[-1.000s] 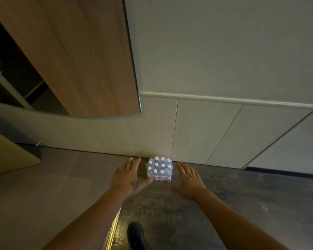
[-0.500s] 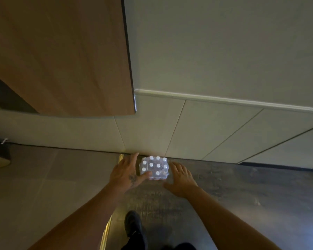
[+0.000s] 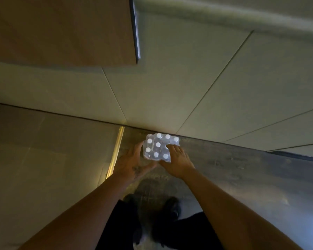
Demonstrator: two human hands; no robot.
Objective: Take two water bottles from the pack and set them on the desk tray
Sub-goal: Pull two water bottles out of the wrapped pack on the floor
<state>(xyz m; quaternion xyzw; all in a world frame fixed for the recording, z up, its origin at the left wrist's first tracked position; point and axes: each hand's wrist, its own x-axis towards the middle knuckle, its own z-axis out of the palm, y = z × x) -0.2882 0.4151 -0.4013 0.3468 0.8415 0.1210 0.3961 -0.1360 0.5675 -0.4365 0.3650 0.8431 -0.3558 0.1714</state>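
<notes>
A shrink-wrapped pack of water bottles (image 3: 156,147) with white caps stands on the dark floor against the wall base. My left hand (image 3: 134,164) lies against the pack's left and near side, fingers spread along the wrap. My right hand (image 3: 178,159) rests on the pack's right top corner, fingers over the plastic and covering some caps. Whether either hand truly grips the pack is unclear. The desk tray is not in view.
Pale wall panels (image 3: 170,91) rise right behind the pack. A wooden cabinet side (image 3: 61,29) hangs at upper left. A brass floor strip (image 3: 116,152) separates lighter tile from dark floor. My shoes (image 3: 172,206) stand just below the pack.
I have leaned closer over the pack. Both hands moved from beside it into contact, and the right hand now lies on its top corner.
</notes>
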